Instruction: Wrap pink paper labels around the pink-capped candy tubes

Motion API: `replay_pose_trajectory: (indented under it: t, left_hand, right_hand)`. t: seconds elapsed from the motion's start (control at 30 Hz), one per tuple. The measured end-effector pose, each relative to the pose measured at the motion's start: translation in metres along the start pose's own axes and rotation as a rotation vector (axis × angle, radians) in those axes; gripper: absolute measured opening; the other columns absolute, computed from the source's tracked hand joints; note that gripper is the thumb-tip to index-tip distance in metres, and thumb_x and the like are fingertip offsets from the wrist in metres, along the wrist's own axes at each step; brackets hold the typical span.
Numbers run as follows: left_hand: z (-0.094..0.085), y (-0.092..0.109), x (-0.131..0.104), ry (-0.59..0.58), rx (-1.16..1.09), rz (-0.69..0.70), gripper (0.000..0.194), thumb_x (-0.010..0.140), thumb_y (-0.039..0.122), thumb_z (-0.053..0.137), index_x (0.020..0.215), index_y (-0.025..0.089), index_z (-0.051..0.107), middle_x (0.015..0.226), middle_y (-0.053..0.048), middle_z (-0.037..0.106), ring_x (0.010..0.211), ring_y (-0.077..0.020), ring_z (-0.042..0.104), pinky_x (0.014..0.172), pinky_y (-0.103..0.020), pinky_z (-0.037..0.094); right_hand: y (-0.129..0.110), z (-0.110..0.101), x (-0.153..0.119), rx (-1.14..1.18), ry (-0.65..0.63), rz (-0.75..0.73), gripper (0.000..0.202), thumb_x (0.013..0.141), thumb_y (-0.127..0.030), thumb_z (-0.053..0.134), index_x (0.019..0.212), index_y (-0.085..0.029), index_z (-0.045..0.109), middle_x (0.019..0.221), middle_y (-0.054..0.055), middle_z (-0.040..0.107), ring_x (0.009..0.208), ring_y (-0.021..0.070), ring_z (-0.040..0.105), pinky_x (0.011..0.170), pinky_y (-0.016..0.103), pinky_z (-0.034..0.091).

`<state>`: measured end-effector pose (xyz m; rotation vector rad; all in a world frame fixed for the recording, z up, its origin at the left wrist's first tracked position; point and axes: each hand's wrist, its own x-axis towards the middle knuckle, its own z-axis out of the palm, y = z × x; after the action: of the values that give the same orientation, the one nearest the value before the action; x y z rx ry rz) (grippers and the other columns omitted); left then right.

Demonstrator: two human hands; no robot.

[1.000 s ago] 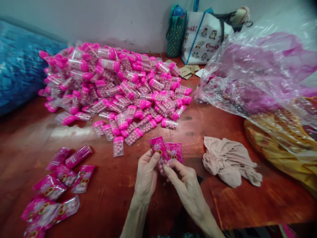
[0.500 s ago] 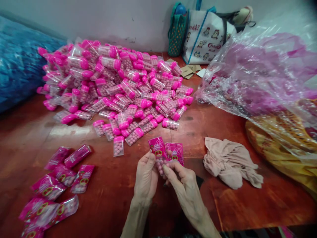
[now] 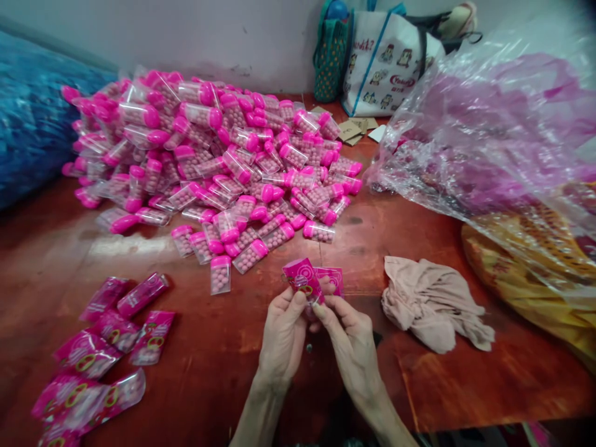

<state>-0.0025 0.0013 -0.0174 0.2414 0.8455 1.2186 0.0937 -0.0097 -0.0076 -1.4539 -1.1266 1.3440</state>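
Over the table's front, my left hand (image 3: 283, 338) pinches the side of a pink printed wrapper sleeve (image 3: 302, 277). My right hand (image 3: 352, 335) is closed at the sleeve's lower end, where a little of a clear container shows between the fingertips. Most of that container is hidden by the sleeve and my fingers. Just behind my right fingers is another pink printed sleeve (image 3: 334, 277), partly covered. Beyond my hands lies a big heap of clear candy containers (image 3: 242, 161) with pink caps and pink balls inside.
Several wrapped candy containers (image 3: 88, 354) lie at the front left. A beige cloth (image 3: 433, 304) rests to the right, near a yellow bag (image 3: 516, 279) and clear plastic sheeting (image 3: 488, 143). A blue sack (image 3: 41, 118) stands left; a white tote bag (image 3: 391, 65) is at the back.
The pink balls that showed below the sleeve are now mostly covered. Both hands have drawn closer together around the sleeve, which has tilted. The view has shifted slightly.
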Motion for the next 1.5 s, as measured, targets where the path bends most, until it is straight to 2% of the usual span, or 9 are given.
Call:
replay_pose_trajectory:
  t: [0.17, 0.3, 0.5, 0.83, 1.03, 1.23, 1.37, 1.5]
  left_hand:
    - [-0.004, 0.007, 0.0, 0.055, -0.007, 0.003, 0.017, 0.08, 0.024, 0.054, 0.084, 0.011, 0.065, 0.078, -0.007, 0.068, 0.059, -0.0114, 0.057, 0.058, -0.023, 0.045]
    - [0.0, 0.006, 0.0, 0.04, 0.044, -0.006, 0.019, 0.081, 0.024, 0.052, 0.084, 0.011, 0.066, 0.076, -0.008, 0.068, 0.062, -0.0127, 0.06, 0.06, -0.023, 0.046]
    - [0.005, 0.002, -0.001, -0.041, 0.095, -0.027, 0.024, 0.084, 0.024, 0.046, 0.092, 0.011, 0.065, 0.086, -0.011, 0.069, 0.072, -0.016, 0.062, 0.061, -0.024, 0.046]
    - [0.0, -0.001, -0.001, -0.074, 0.184, 0.021, 0.023, 0.084, 0.024, 0.048, 0.096, 0.014, 0.065, 0.085, -0.009, 0.069, 0.062, -0.0117, 0.057, 0.045, -0.019, 0.033]
    - [-0.003, -0.004, -0.002, -0.049, 0.292, 0.068, 0.026, 0.085, 0.026, 0.048, 0.104, 0.015, 0.061, 0.086, -0.007, 0.068, 0.054, -0.0068, 0.048, 0.045, -0.018, 0.031]
    - [-0.004, -0.007, -0.005, -0.07, 0.427, 0.12, 0.028, 0.083, 0.023, 0.05, 0.108, 0.016, 0.06, 0.094, -0.008, 0.067, 0.062, -0.0089, 0.052, 0.052, -0.019, 0.037]
    - [-0.004, -0.009, -0.007, -0.107, 0.294, 0.159, 0.029, 0.083, 0.022, 0.05, 0.111, 0.017, 0.058, 0.095, -0.009, 0.067, 0.064, -0.0101, 0.055, 0.053, -0.02, 0.039]
    - [-0.005, -0.006, -0.009, -0.138, 0.159, 0.166, 0.027, 0.083, 0.019, 0.049, 0.108, 0.017, 0.06, 0.095, -0.009, 0.067, 0.076, -0.0152, 0.06, 0.063, -0.024, 0.044]
  right_hand:
    - [0.006, 0.0, 0.003, 0.072, -0.122, 0.0, 0.012, 0.073, -0.019, 0.064, 0.085, -0.02, 0.067, 0.074, -0.002, 0.068, 0.064, 0.0121, 0.061, 0.062, 0.019, 0.047]
    - [0.006, 0.001, 0.002, 0.04, -0.063, -0.016, 0.008, 0.07, -0.015, 0.065, 0.076, -0.019, 0.069, 0.069, -0.002, 0.068, 0.061, 0.0117, 0.06, 0.06, 0.018, 0.046]
    - [0.008, -0.002, 0.005, 0.02, -0.016, -0.057, 0.005, 0.07, -0.014, 0.064, 0.07, -0.017, 0.069, 0.058, -0.004, 0.064, 0.051, 0.0095, 0.056, 0.052, 0.016, 0.044]
    - [0.013, -0.004, 0.005, 0.02, 0.001, -0.106, 0.013, 0.074, -0.017, 0.06, 0.064, -0.018, 0.069, 0.054, -0.004, 0.064, 0.049, 0.0084, 0.057, 0.052, 0.015, 0.044]
    - [0.013, -0.002, 0.005, 0.055, 0.0, -0.093, 0.017, 0.076, -0.017, 0.058, 0.061, -0.017, 0.066, 0.053, -0.004, 0.064, 0.046, 0.0088, 0.058, 0.048, 0.014, 0.045]
    - [0.021, -0.005, 0.005, 0.058, 0.019, -0.116, 0.012, 0.077, -0.018, 0.057, 0.078, -0.019, 0.069, 0.057, -0.005, 0.065, 0.047, 0.0093, 0.058, 0.048, 0.014, 0.045]
    - [0.022, -0.011, 0.007, -0.023, -0.013, -0.23, 0.013, 0.078, -0.02, 0.059, 0.076, -0.021, 0.071, 0.054, -0.005, 0.064, 0.047, 0.0092, 0.058, 0.049, 0.014, 0.045]
    - [0.021, -0.014, 0.008, -0.09, -0.071, -0.322, 0.015, 0.078, -0.032, 0.06, 0.084, -0.022, 0.071, 0.066, -0.003, 0.069, 0.054, 0.0113, 0.061, 0.053, 0.016, 0.047]
